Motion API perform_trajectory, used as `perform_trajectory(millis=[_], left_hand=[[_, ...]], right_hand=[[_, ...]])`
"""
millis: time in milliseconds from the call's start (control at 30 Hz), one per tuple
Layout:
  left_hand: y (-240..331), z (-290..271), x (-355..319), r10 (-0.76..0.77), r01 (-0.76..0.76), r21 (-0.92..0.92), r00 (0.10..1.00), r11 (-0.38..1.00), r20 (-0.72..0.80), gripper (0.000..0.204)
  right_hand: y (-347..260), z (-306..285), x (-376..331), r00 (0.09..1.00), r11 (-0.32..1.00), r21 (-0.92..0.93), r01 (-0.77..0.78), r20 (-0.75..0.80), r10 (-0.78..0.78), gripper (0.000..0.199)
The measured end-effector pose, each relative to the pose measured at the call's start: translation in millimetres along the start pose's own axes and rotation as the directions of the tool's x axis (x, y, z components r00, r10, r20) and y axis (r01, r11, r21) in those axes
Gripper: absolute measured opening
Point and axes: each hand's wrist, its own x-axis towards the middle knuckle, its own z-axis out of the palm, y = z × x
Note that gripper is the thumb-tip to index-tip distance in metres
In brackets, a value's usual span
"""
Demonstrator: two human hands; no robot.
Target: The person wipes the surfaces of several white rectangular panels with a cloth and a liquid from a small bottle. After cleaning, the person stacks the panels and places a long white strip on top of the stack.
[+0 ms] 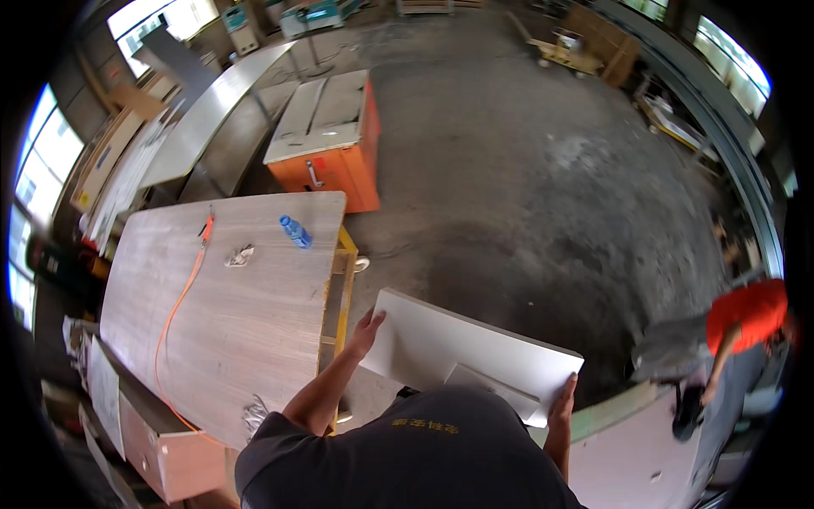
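Both hands carry a white rectangular panel (pixel 462 352) held roughly flat in front of the torso, over the concrete floor (pixel 543 187). Left hand (pixel 366 327) grasps the panel's left short edge near its far corner, fingers curled over the rim, arm stretched out. Right hand (pixel 561 400) grips the right near edge, palm against the side, fingers up along it; how the fingertips wrap under is hidden. A second, smaller white piece (pixel 492 388) lies on the panel between the two grips, closer to the right hand; whether it is loose or fixed, cannot tell. Just left of the left-hand grip stands a yellow frame (pixel 343 280) carrying a large wood-grain board (pixel 237 314), close to the panel but apart from it. On that board, well beyond the left grip: a blue water bottle (pixel 296 231) lying down, a crumpled grey glove (pixel 240 254), and an orange hose (pixel 174 314) running the length of the board. Farther out past the left hand, an orange machine (pixel 335 161) with a pale top. Right of the right-hand grip, well apart, another person in an orange shirt (pixel 746 314) bends over a pale sheet (pixel 636 450).
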Motion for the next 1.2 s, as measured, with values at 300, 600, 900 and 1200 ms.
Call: perform_trajectory(millis=[300,600,900,1200], left_hand=[[76,7,197,-0.059,0.107,0.142,0.950,0.984,-0.307,0.076],[98,-29,337,-0.195,0.114,-0.183,0.832,0.976,-0.519,0.063],[151,-133,539,-0.331,0.132,-0.395,0.806,0.909,-0.491,0.066],[243,-310,716,-0.373,0.256,-0.278,0.741,0.926,-0.559,0.068]], right_hand=[[-34,155,293,0.989,0.977,-0.160,-0.140,0.030,0.147,0.087],[-103,373,545,0.889,0.900,-0.411,-0.147,0.344,0.303,0.090],[-98,618,720,0.810,0.806,-0.567,-0.170,0.385,0.442,0.095],[-87,881,790,0.677,0.754,-0.565,-0.335,0.412,0.610,0.093]])
